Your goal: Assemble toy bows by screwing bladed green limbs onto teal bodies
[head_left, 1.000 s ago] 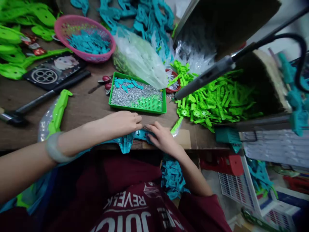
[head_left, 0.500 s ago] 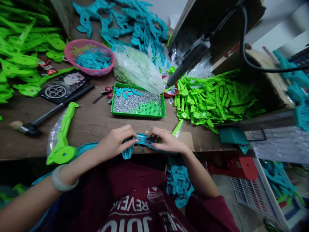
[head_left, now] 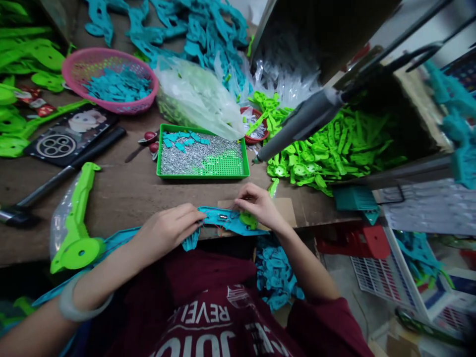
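A blue plastic shell point(head_left: 213, 216) lies open side up at the table's near edge, with thin red wires, a small metal part point(head_left: 222, 217) and a round green piece point(head_left: 248, 219) in it. My left hand point(head_left: 174, 225) grips the shell's left end between thumb and fingers. Just above the shell's right half, my right hand point(head_left: 258, 204) is closed in a pinch. What sits between those fingertips is too small to make out; a red wire runs close by. A piece of brown cardboard point(head_left: 284, 210) lies partly under the shell and right hand.
Beyond the hands is a green tray point(head_left: 203, 176) of small metal pieces. A grey powered screwdriver point(head_left: 297, 126) hangs tip-down right of it. Left are a green part point(head_left: 78, 223), a hammer point(head_left: 44, 191) and a pink basket point(head_left: 107, 104). Green parts point(head_left: 327, 148) are heaped right.
My right hand has risen off the shell, its fingers now pinched, uncovering the metal part and green piece. The left hand keeps its grip. The view has shifted, and the hanging screwdriver appears lower.
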